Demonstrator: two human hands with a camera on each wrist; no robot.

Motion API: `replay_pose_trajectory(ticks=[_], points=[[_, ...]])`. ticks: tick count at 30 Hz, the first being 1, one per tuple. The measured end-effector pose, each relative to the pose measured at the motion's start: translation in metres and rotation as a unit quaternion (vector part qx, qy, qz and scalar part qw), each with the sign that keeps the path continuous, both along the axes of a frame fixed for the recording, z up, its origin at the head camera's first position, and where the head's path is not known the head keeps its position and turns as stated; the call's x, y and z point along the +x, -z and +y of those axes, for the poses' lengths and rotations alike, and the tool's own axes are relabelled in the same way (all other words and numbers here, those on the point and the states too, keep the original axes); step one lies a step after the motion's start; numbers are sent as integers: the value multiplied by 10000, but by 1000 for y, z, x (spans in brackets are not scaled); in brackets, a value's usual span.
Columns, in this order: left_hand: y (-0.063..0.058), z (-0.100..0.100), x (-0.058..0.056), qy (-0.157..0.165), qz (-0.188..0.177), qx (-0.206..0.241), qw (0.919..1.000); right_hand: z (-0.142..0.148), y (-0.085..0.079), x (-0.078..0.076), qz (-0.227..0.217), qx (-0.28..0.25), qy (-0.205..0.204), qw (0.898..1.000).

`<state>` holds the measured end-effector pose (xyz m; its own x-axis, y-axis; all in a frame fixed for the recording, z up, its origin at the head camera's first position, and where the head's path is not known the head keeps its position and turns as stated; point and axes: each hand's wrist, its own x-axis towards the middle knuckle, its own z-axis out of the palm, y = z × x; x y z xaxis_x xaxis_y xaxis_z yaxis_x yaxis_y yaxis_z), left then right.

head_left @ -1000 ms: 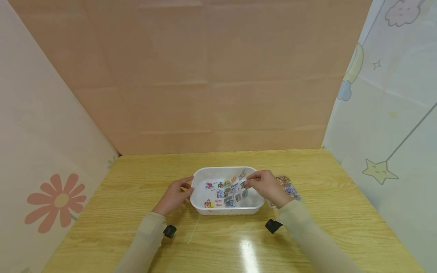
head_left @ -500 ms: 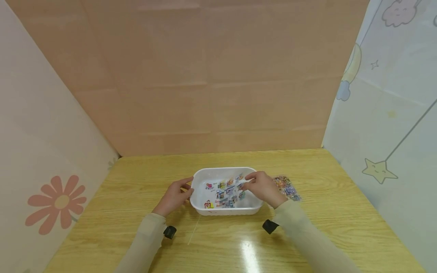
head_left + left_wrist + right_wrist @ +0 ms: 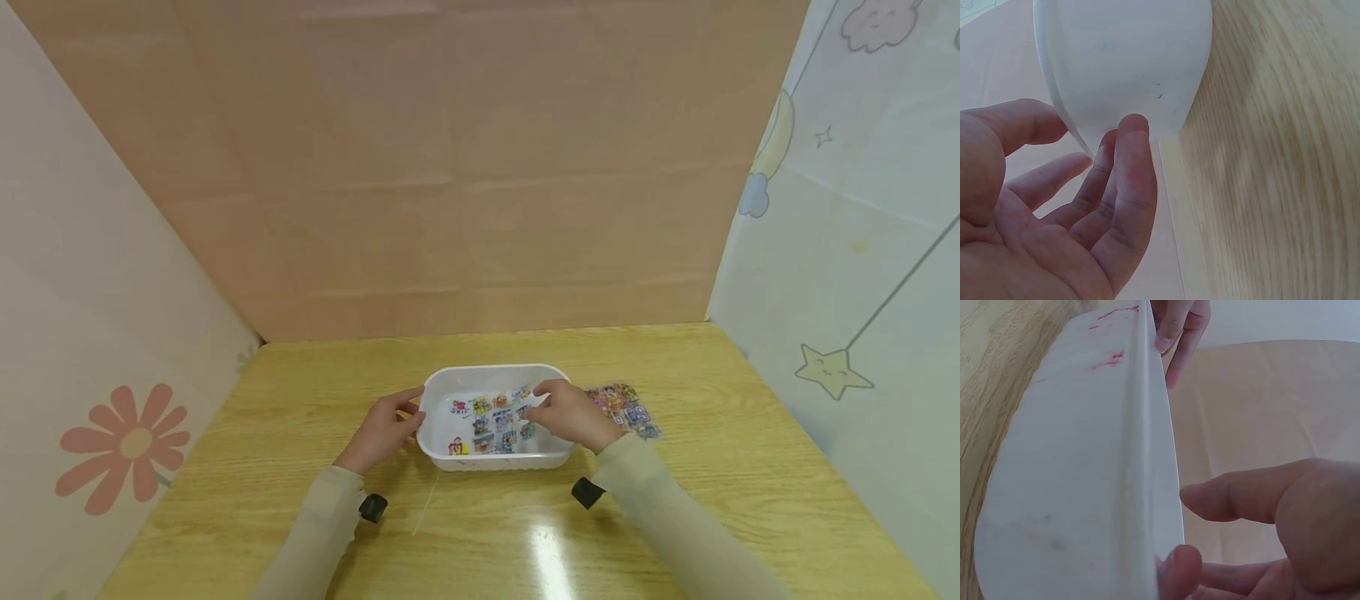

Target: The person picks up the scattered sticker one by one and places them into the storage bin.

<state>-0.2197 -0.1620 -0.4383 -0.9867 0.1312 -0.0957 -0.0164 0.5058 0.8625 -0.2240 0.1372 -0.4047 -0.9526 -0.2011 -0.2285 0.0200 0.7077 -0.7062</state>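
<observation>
A white rectangular tray (image 3: 442,382) with rounded corners stands on the table; small cartoon stickers (image 3: 457,447) show on its inside. My left hand (image 3: 384,432) holds the tray's left end; in the left wrist view the fingertips (image 3: 1132,125) touch its outer wall. Inside the tray lies a clear sticker sheet (image 3: 501,421) with rows of colourful pictures. At the sheet's right edge, my right hand (image 3: 573,412) reaches over the tray's right side and pinches the sheet. The right wrist view shows the fingers (image 3: 1229,497) behind the tray wall, which hides the sheet.
More colourful sticker sheets (image 3: 626,408) lie on the wooden table (image 3: 300,400), partly behind the right hand. A thin pale strip (image 3: 425,504) extends from the tray's front toward the near edge. Patterned side walls and a tan back panel (image 3: 450,167) enclose the table.
My right hand has moved left with the clear sticker sheet, which now lies flatter and farther left in the tray. The left hand has stayed at the tray's left end.
</observation>
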Motion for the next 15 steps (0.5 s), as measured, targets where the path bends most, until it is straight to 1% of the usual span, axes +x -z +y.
replay_pose_trajectory(ticks=[7, 10, 15], points=[[0, -1, -1, -18, -53, -35, 10000, -3, -2, 0, -17, 119, -86, 9999], [0, 0, -2, -9, -52, -38, 10000, -3, -3, 0, 19, 287, -156, 9995], [0, 0, -2, 6, -24, -34, 10000, -4, -4, 2, -46, 478, -219, 9986]])
